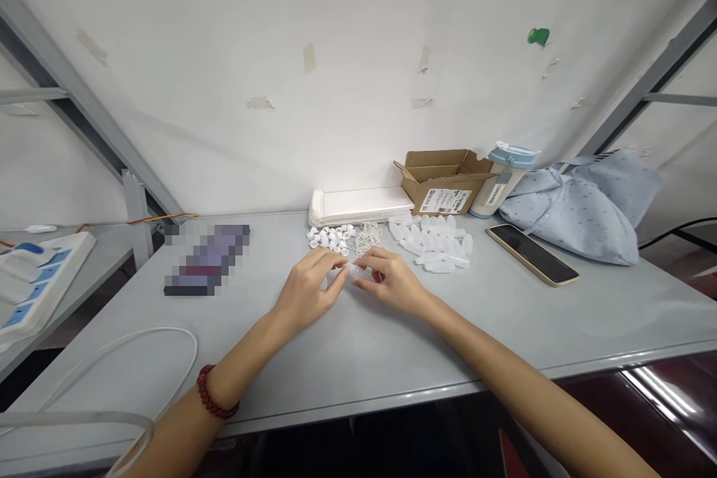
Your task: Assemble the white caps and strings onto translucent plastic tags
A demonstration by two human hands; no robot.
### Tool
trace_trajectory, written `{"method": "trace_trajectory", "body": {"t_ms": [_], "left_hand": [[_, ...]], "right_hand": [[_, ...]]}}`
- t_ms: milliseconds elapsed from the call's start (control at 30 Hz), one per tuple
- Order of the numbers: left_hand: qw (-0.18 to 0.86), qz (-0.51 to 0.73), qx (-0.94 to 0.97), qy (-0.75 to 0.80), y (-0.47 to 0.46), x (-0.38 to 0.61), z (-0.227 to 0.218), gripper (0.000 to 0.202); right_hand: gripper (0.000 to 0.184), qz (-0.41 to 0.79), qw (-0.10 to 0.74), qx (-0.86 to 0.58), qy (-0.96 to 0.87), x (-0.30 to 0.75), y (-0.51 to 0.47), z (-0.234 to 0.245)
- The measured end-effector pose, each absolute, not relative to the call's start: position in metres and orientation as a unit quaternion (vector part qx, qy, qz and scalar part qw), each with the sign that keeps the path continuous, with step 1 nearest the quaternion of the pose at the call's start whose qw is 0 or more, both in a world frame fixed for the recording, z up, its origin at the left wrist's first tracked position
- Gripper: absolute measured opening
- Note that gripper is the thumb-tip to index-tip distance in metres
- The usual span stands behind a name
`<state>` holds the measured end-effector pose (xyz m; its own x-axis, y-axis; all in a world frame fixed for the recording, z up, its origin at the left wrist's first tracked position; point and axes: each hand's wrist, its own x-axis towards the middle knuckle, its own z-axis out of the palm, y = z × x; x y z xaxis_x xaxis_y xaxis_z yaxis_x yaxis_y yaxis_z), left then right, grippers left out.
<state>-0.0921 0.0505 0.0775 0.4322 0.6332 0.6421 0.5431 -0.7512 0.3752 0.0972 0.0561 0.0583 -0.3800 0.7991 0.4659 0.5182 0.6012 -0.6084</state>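
My left hand [309, 287] and my right hand [390, 280] meet over the middle of the grey table [358, 343]. Both pinch one small clear plastic vial [352, 269] between their fingertips. Just beyond the hands lie a heap of small white caps [329, 237], a tangle of thin white string [367, 237] and a pile of clear plastic vials [434, 243]. A red bead bracelet [211, 393] circles my left wrist.
A stack of white flat packs [361, 205], an open cardboard box [442, 179] and a lidded cup [501, 179] stand by the wall. A phone [532, 254] and a blue cloth bag [582, 205] lie right. Left: a blurred dark object [207, 259], power strip [33, 280], clear tubing [120, 347].
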Motion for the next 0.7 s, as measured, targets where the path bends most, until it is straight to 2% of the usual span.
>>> {"method": "trace_trajectory", "body": {"t_ms": [567,700], "left_hand": [[0.036,0.404,0.855,0.322,0.0497,-0.0900,0.0746,0.022],[0.033,0.405,0.857,0.316,0.0502,-0.0897,0.0733,0.022]], "right_hand": [[0.019,0.201,0.393,-0.397,-0.805,0.0941,0.0517,0.0624],[0.013,0.188,0.397,-0.387,-0.811,0.0936,0.0511,0.0628]]}}
